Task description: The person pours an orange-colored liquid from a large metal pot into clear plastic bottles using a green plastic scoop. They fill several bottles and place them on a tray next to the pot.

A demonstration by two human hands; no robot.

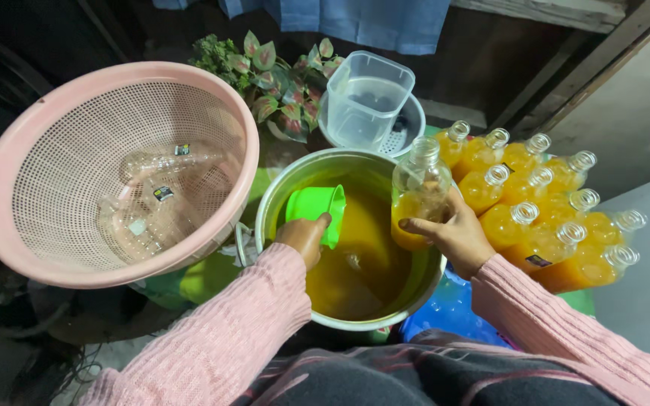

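Green funnel and half-filled bottle over the juice pot

Green plastic funnel (316, 207): tilted, mouth facing up-left, pinched at its rim, hanging over the left side of the steel pot (280, 197) of orange liquid. Clear plastic bottle (418, 192): uncapped, near upright, orange juice in its lower part, upper part empty, gripped at the base above the pot's right rim.

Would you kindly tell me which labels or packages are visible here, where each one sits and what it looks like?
Upper sticker: on an empty clear bottle in the pink basket; small, dark, square.
Lower sticker: on another empty bottle in the basket; small, dark with yellow.
Filled-bottle sticker: on an orange-filled bottle, right of the pot; small, dark.
No signs or screens.
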